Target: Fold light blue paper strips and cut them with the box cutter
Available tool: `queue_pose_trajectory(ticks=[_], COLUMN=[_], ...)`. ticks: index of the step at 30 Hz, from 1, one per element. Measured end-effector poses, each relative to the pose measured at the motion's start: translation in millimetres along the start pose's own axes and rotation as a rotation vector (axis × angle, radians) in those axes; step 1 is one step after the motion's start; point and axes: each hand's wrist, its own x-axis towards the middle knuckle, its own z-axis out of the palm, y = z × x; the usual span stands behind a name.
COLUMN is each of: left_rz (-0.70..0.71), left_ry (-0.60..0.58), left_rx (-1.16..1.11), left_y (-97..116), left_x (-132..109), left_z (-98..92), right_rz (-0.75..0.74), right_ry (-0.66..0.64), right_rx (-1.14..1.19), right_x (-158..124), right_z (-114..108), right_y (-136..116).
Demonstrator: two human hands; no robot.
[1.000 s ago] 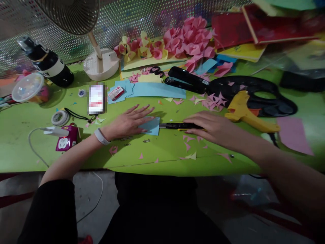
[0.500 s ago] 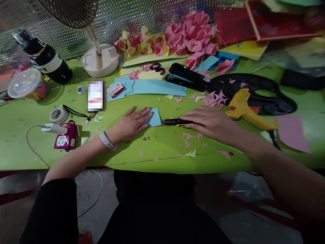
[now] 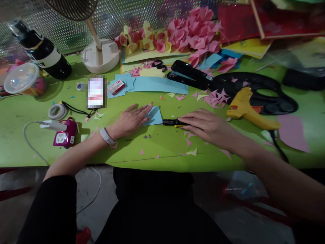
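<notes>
A small piece of light blue paper (image 3: 155, 116) lies on the green table in front of me. My left hand (image 3: 130, 121) rests over its left part, fingers stretched out and hiding that side. From the right, my right hand (image 3: 200, 123) grips a black and yellow utility knife (image 3: 170, 122), fingers closed around its handle. Its thin blade reaches the paper's lower right edge; whether it is under or only against the paper I cannot tell. Pink paper scraps (image 3: 188, 139) lie just below the right hand.
A yellow glue gun (image 3: 254, 112) and a black stapler (image 3: 189, 76) lie beyond my right hand. Blue strips (image 3: 157, 84), a phone (image 3: 95, 92), tape (image 3: 57, 112) and a purple power adapter (image 3: 64, 134) are leftward. Pink paper flowers (image 3: 193, 30), a fan (image 3: 100, 56) and bottle (image 3: 47, 56) stand behind.
My left hand has turned slightly and its fingers have shifted on the blue paper, which is now a little tilted. The knife's blade has come to the paper's lower edge.
</notes>
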Motion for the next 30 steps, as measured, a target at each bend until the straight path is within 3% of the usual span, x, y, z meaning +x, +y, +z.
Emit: queue_pose_trajectory(ticks=[10,22,30], left_rz=[-0.02,-0.076,-0.074], left_ry=[0.0,-0.1,-0.107], left_rx=[0.028,0.027,0.03], left_y=[3.4,12.2,12.2], left_x=[1.3,4.3,6.0], left_z=[3.9,-8.3,-6.7], right_rz=[0.018,-0.029,0.04], right_ry=[0.022,0.021,-0.038], right_rx=[0.014,-0.021,-0.012], right_x=[-0.1,6.6,13.7], right_z=[5.7,10.7,13.3], right_y=[-10.4,-18.2,-19.3])
